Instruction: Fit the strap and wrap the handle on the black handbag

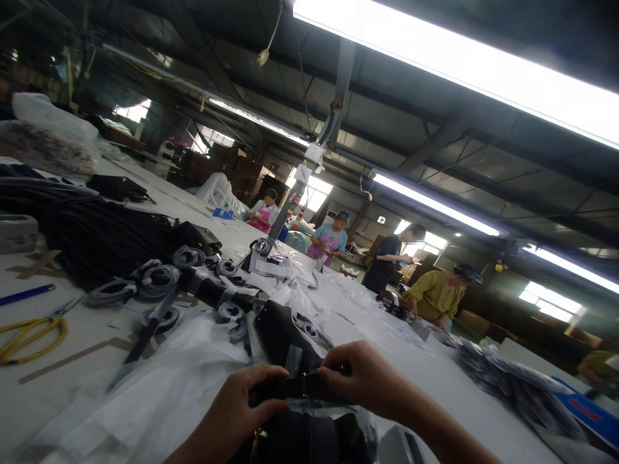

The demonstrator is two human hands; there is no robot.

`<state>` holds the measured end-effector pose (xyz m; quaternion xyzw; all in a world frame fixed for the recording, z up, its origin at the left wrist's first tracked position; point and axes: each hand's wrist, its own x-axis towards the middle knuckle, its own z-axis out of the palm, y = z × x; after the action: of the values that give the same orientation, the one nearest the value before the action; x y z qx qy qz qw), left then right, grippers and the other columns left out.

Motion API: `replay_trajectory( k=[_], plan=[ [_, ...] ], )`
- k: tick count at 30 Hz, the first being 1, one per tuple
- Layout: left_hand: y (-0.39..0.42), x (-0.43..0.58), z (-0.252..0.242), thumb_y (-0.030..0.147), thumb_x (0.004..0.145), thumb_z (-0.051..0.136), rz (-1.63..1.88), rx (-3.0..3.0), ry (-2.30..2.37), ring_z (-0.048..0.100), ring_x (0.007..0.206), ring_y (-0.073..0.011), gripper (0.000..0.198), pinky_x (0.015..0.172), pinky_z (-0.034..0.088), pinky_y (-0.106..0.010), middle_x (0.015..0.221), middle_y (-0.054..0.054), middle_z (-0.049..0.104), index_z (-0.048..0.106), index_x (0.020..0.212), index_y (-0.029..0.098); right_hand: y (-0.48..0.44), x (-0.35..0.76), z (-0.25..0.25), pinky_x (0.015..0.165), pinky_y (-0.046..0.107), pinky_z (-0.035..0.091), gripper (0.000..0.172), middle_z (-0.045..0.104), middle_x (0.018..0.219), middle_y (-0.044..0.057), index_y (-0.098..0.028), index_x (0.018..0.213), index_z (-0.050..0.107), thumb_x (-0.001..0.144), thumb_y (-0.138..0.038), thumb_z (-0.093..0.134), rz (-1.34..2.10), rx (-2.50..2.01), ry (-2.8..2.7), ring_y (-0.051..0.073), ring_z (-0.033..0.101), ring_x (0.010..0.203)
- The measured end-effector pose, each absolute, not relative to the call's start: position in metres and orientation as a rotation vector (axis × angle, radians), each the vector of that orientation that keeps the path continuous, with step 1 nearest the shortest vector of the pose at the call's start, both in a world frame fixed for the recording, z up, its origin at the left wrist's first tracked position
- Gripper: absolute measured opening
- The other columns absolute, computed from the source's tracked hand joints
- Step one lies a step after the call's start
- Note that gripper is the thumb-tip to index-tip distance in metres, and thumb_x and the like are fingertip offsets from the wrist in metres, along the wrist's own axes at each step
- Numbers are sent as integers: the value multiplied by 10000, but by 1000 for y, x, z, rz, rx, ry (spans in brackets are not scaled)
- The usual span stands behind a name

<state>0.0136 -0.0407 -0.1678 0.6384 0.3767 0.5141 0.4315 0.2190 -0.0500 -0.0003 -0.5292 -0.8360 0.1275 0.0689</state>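
Note:
Low in front of me is a black bag (304, 435) with gold-coloured metal fittings, partly in clear plastic. Above it runs a black strap (294, 388) with a small gold buckle. My left hand (236, 409) holds the strap from the left, fingers over it and thumb underneath. From the right, my right hand (360, 377) pinches the strap near the buckle. A short strip of clear tape (293, 359) stands up between my hands. Just beyond them lies another black piece (280, 328), like a bag panel.
Yellow-handled scissors (36, 335) and a blue pen (26, 294) lie left. Coiled grey straps (159, 281), a heap of black straps (91, 232) and white plastic sheets (169, 380) cover the table's left side. Several people work beyond. A blue box (583, 409) lies right.

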Motion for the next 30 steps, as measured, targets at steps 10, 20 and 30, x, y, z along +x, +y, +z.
replay_trajectory(
  k=[10, 20, 30],
  plan=[
    [-44, 19, -165, 284, 728, 786, 1305, 1421, 777, 696, 988, -252, 285, 887, 525, -314, 991, -32, 763, 735, 1000, 215, -42, 223, -15, 536, 218, 309, 212, 556, 620, -52, -184, 800, 743, 849, -326, 595, 484, -1589, -2476, 92, 432, 596],
    [-44, 20, -164, 236, 740, 754, 1290, 1508, 868, 686, 1003, -227, 273, 901, 510, -292, 1009, -1, 760, 737, 1013, 250, -47, 225, -15, 610, 230, 376, 186, 689, 732, -20, -209, 840, 753, 852, -304, 593, 358, -1546, -2493, 121, 565, 661],
    [-50, 22, -162, 241, 731, 764, 1312, 1557, 937, 695, 945, -220, 243, 854, 517, -286, 960, 16, 766, 749, 972, 272, -56, 217, -19, 620, 250, 381, 146, 726, 746, -21, -247, 836, 772, 819, -364, 686, 330, -1515, -2447, 141, 611, 681]
  ],
)
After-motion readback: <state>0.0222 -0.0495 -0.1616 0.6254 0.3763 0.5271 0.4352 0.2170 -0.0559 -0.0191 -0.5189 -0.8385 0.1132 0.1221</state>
